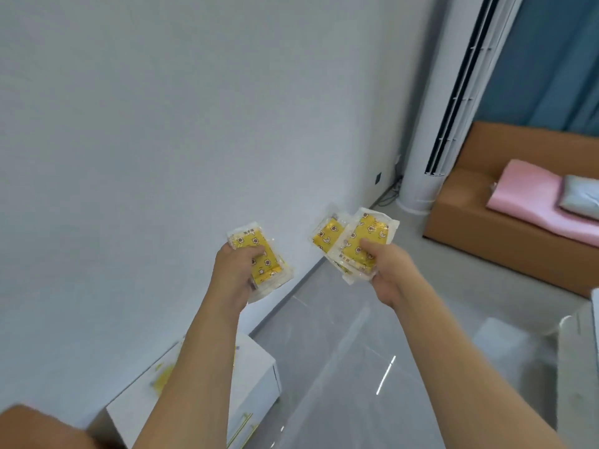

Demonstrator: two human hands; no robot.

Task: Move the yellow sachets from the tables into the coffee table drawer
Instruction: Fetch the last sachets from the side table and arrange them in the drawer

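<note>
My left hand [238, 268] grips a small stack of yellow sachets [264, 259] with clear plastic edges, thumb on top. My right hand [384, 270] pinches another bunch of yellow sachets [353, 238], fanned out, thumb pressed on the front one. Both hands are held out in the air above the floor, apart from each other. Down at the lower left stands a white table [256, 354] by the wall, with a blurred yellow sachet [162, 377] lying on its top, partly hidden by my left forearm. No open drawer shows.
A white wall fills the left. A tall white air conditioner [431, 134] stands in the corner. An orange sofa [479, 228] with a pink blanket [531, 196] is at the right. Grey glossy floor [340, 351] lies between. A white furniture edge [580, 322] shows at far right.
</note>
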